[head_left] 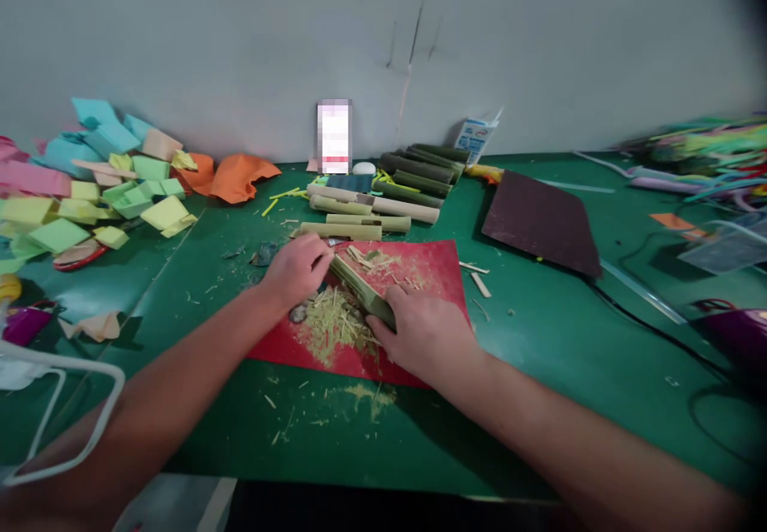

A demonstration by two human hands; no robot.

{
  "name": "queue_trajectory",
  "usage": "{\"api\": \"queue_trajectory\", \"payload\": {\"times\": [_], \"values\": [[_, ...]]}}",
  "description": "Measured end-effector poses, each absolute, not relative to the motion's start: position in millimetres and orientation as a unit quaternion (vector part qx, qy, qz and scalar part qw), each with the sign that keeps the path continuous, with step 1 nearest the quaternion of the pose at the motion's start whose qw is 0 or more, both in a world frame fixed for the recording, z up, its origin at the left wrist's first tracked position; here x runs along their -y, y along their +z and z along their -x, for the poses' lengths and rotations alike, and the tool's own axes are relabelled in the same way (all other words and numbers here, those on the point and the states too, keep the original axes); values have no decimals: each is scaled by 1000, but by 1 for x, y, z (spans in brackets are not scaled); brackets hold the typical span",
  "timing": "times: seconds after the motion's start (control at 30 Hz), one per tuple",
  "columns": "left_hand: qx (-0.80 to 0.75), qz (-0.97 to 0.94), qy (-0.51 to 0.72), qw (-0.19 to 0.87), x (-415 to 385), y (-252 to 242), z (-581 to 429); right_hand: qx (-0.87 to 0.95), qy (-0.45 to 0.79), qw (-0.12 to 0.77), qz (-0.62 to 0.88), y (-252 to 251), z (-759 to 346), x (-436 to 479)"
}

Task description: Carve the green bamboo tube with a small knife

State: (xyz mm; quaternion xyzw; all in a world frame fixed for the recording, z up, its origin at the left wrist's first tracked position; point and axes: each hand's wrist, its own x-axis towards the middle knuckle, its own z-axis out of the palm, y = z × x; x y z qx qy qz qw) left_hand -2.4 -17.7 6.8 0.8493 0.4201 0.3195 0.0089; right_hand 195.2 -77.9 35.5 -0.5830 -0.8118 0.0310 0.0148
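Note:
A green bamboo tube (pixel 364 291) lies slantwise over a red sheet (pixel 440 264). My right hand (pixel 428 332) is wrapped round its near end. At the tube's far end my left hand (pixel 300 267) is closed, its fingertips by the bamboo; whatever is inside its grip is hidden. Beneath and beside the tube is a heap of pale bamboo shavings (pixel 335 328), spread over the sheet. Just beyond my left hand lie several cut bamboo pieces (pixel 341 231), some with notches.
Darker bamboo tubes (pixel 416 166) lie at the back near a lit phone (pixel 334 136) and a drink carton (pixel 476 139). Folded paper pieces (pixel 108 180) pile up at left. A dark board (pixel 539 220) and a black cable (pixel 653 324) are at right. A white frame (pixel 113 388) stands at lower left.

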Motion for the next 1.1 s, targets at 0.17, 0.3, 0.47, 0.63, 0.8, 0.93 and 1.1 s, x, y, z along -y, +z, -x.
{"api": "queue_trajectory", "payload": {"times": [0.17, 0.3, 0.47, 0.63, 0.8, 0.93, 1.1], "values": [[-373, -881, 284, 64, 28, 6, -4, 813, 39, 15, 580, 35, -197, 76], [-490, -783, 369, 104, 20, 7, 6, 810, 36, 11, 586, 37, -197, 76], [-558, -655, 418, 294, 15, 13, 10, 812, 38, 5, 583, 38, -197, 75], [-515, -614, 447, 397, 18, 15, 5, 810, 52, 4, 584, 38, -198, 73], [-515, -647, 434, 358, 17, 12, 3, 806, 55, 2, 589, 38, -199, 73], [-532, -664, 408, 331, 17, 12, 4, 807, 55, 11, 588, 37, -199, 72], [-548, -699, 373, 270, 20, 13, 9, 807, 59, 12, 588, 38, -200, 73]]}}
